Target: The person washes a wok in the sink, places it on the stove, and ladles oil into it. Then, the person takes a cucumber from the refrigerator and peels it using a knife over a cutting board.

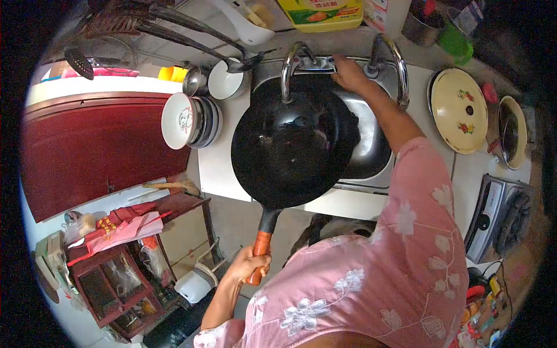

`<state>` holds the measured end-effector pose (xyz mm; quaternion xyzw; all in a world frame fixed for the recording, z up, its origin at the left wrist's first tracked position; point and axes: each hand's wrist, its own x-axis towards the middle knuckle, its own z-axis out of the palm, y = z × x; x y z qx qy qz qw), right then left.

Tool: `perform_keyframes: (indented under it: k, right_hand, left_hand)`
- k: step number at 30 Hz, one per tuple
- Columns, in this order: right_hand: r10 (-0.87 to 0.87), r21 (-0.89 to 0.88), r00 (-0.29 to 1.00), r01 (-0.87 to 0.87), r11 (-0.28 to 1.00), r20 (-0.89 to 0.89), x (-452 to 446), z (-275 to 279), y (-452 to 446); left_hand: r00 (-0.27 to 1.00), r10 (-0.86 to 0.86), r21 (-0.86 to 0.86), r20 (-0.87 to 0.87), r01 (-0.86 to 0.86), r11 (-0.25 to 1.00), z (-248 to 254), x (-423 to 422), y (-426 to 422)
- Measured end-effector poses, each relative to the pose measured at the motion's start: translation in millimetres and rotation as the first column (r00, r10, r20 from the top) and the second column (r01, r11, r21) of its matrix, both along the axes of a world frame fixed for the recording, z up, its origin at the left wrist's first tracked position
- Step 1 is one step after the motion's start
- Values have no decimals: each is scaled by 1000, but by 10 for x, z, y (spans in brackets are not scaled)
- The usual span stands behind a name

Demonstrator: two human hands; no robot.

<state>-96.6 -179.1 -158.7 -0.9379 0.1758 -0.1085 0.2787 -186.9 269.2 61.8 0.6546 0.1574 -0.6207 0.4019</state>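
My left hand (249, 264) is wrapped around the orange-brown wooden handle of a black wok (293, 145). The wok is held over the steel sink (377, 156), covering its left part, with its dark hollow facing up. At the back of the sink, my right hand (349, 74) is closed at the faucet handle (332, 62); its fingertips are partly hidden. A curved chrome spout (285, 75) reaches over the wok's far edge. No running water can be made out.
Stacked bowls (181, 120) and a white bowl (226, 80) stand left of the sink. A cream enamel lid (459, 111), an enamel pot (512, 133) and a gas stove (493, 217) are at right. A second chrome spout (400, 64) arches behind my right forearm. Ladles (191, 40) hang at upper left.
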Motion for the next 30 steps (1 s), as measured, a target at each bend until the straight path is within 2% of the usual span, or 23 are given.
perform_keyframes:
  k: [4, 6, 12, 19, 22, 25, 28, 30]
  right_hand:
    - [26, 24, 1000, -26, 999, 7, -13, 26, -38]
    - [36, 68, 997, -31, 997, -66, -12, 70, -42]
    - [65, -15, 997, -66, 998, -50, 6, 53, -64]
    - [53, 5, 997, -53, 999, -61, 40, 60, -71]
    - [67, 7, 990, -67, 998, -120, 49, 17, -102]
    - [84, -46, 993, -88, 995, -88, 77, -99, -138]
    - [79, 63, 994, -75, 995, -75, -38, -58, -83]
    - [-51, 86, 996, 46, 995, 67, -201, -106, 9]
  left_hand:
    - [1000, -3, -21, -1, 3, 1000, 2, 11, -58]
    - [1000, -4, -32, 1, 4, 999, -4, 13, -56]
    - [999, 47, -61, -23, -48, 997, -18, -23, -41]
    - [994, 100, -94, -40, -104, 990, 11, -56, -47]
    - [994, 102, -100, -39, -105, 989, 22, -65, -71]
    - [995, 95, -95, -21, -96, 991, 22, -78, -83]
    - [995, 99, -80, -1, -99, 992, 12, -103, -102]
    - [994, 107, -69, 4, -107, 992, 10, -128, -125]
